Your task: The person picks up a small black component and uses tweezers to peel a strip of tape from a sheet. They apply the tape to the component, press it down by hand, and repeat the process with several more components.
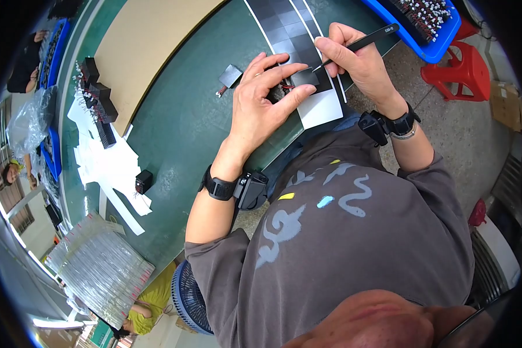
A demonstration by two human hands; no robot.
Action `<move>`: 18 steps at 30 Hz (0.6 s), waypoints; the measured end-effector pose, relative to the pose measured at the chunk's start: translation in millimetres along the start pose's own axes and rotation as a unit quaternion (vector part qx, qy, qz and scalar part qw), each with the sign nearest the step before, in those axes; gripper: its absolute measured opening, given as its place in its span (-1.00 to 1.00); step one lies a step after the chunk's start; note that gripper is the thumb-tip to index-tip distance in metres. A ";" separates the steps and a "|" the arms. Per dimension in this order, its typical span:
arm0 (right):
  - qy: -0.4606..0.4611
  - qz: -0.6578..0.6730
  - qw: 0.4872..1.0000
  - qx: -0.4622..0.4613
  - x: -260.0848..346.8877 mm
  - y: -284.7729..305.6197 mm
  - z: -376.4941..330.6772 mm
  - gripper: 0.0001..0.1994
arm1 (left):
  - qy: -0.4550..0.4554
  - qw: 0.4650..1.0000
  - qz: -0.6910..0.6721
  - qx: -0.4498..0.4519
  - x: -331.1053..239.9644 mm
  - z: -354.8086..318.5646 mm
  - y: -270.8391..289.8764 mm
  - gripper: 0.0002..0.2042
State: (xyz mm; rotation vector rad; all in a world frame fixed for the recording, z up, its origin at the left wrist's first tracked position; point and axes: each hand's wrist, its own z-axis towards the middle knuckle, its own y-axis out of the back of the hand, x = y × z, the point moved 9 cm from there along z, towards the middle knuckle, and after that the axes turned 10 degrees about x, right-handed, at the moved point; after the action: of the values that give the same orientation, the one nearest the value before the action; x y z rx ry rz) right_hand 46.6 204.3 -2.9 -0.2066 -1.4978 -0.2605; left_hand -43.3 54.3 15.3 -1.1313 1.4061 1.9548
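My left hand (260,95) is closed at the near edge of the table, its thumb and index finger gripping a flat dark square pack (305,78) with thin red wires at its side. In my right hand (356,65) is a pair of black tweezers (370,39), pinched between thumb and fingers, with the fine tip touching or just above the pack's edge. Beneath both hands runs a white backing strip (322,110) lined with dark square pads (282,33). A second flat grey pack (230,76), its short wires ending in a white connector, lies left of my left hand.
Stacked black packs with wires (101,103) and white paper strips (107,159) lie at the left on the green table (185,124). A tan board (148,40) lies beyond. A blue bin (426,55) stands upper right beside a red stool (459,72). Other people are at the far left.
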 end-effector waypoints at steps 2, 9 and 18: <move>-0.011 0.006 1.000 0.000 -2.7 1.7 -0.8 -0.71 | -0.004 1.000 0.000 0.000 -1.4 0.7 0.1 -0.66; -0.007 0.108 0.983 -0.147 -12.6 24.1 -17.7 -0.76 | -0.020 1.000 0.019 0.009 -5.8 1.6 -1.2 -0.66; 0.259 -0.456 0.848 0.080 67.5 -38.8 -34.2 -0.84 | -0.058 0.997 0.044 -0.004 -4.6 -0.3 -2.0 -0.61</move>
State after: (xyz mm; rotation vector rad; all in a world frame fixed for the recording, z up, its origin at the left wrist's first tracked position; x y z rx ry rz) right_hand 71.4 154.2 61.2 0.6980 -0.9659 -0.8742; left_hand -39.2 55.1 18.1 -0.9572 1.4109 2.0536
